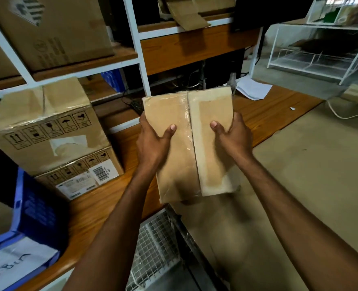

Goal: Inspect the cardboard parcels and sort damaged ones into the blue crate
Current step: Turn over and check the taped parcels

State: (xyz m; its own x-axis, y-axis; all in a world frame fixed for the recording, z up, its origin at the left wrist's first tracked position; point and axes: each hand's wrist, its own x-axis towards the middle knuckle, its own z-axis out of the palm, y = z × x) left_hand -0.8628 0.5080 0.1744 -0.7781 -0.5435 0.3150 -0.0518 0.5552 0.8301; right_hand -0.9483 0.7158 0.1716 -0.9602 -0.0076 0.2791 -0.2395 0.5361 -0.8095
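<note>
I hold a flat brown cardboard parcel (190, 154) in the air over the front edge of the wooden table (94, 206). Clear tape runs along its centre seam. My left hand (153, 141) grips its left edge with the thumb on top. My right hand (230, 136) grips the right edge the same way. The blue crate (33, 208) stands at the lower left on the table, with a white paper-covered item inside. Two taped parcels are stacked left of my hands, the upper one (47, 124) on the lower one (83, 175).
A white-framed shelf unit (138, 49) behind the table holds large cardboard boxes (54, 32). White papers (252, 89) lie at the table's far end. A wire basket (153, 248) sits below the table edge. A white wire rack (321, 53) stands on the floor at the right.
</note>
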